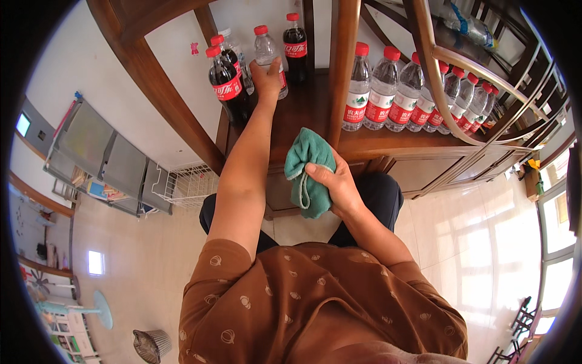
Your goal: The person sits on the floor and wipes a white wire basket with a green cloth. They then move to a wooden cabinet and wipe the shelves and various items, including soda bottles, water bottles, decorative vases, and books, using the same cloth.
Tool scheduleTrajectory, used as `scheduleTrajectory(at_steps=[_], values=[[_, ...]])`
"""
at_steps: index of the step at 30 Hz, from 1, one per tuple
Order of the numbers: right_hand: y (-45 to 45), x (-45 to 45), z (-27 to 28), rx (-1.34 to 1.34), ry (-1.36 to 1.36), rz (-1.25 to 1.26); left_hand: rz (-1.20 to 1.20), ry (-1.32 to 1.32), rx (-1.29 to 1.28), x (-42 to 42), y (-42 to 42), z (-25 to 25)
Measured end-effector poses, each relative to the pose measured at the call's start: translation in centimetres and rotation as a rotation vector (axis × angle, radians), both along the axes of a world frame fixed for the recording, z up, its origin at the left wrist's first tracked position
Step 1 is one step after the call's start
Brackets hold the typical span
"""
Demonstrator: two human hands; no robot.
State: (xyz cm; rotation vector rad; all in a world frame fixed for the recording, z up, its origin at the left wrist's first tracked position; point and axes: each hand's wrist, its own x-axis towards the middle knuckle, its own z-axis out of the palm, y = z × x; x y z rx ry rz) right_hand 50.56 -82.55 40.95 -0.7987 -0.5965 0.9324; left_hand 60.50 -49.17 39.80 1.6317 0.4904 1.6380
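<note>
My left hand [267,82] grips a red-capped clear plastic water bottle [265,45] around its middle, upright on the dark wooden shelf [302,109]. My right hand [338,182] holds a bunched green cloth [311,170] in front of the shelf's edge, thumb pressed on its fold. Left of my left hand stand two cola bottles [226,86], with a clear, pale-capped bottle [234,45] behind them. Another cola bottle [296,48] stands at the back, right of the gripped bottle. Beyond a wooden post, several red-capped water bottles [357,95] form a row.
The wooden post [343,68] divides the shelf sections. A curved metal rail [491,73] crosses before the right section, where a bottle lies on its side higher up. A white wire basket [188,184] and a grey rack [104,154] stand left. A wastebasket [152,346] is on the floor.
</note>
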Motion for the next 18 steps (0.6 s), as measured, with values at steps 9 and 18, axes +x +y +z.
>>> scheduleTrajectory(at_steps=[9,18], values=[[0.5,1.3,-1.0,-0.011,-0.025,-0.039,0.0,0.034,0.04,2.4,2.3,-0.4],[-0.1,0.6,-0.4,0.018,-0.029,0.007,0.105,0.186,0.083,0.5,1.2,-0.6]])
